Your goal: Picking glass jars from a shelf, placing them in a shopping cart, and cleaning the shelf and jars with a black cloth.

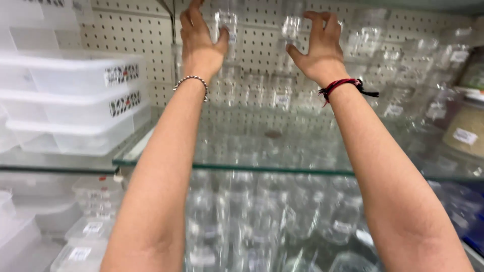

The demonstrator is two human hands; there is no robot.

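I am looking at a shop shelf unit backed by white pegboard [262, 55], with a glass shelf [282, 163] running across the middle of the frame and rows of clear glass jars blurred on it and on the level below. At the upper left of the frame sits a stack of clear plastic storage boxes [75, 100] with patterned labels on their ends, resting on another glass shelf; more lidded plastic boxes [91, 226] show at the lower left. At the far right edge I can make out a jar of pale grainy filling [466, 131] with a white label. Both arms reach up from the bottom of the frame toward the top centre. My left hand [199, 43], with a beaded metal bracelet [191, 80] at the wrist, is raised at the upper centre-left, its fingers [189, 20] curled around the side of a clear glass jar [227, 25] and the thumb pressed toward it, so it appears to be grasping that jar. My right hand [320, 48], with a red and black cord bracelet [343, 85] on the wrist, is at the upper centre-right, fingers spread and bent like a claw just beside a second clear glass jar [291, 22]; they look released, near the glass, though I cannot tell whether the fingertips touch it. The two jars stand close together between the hands, against the pegboard.
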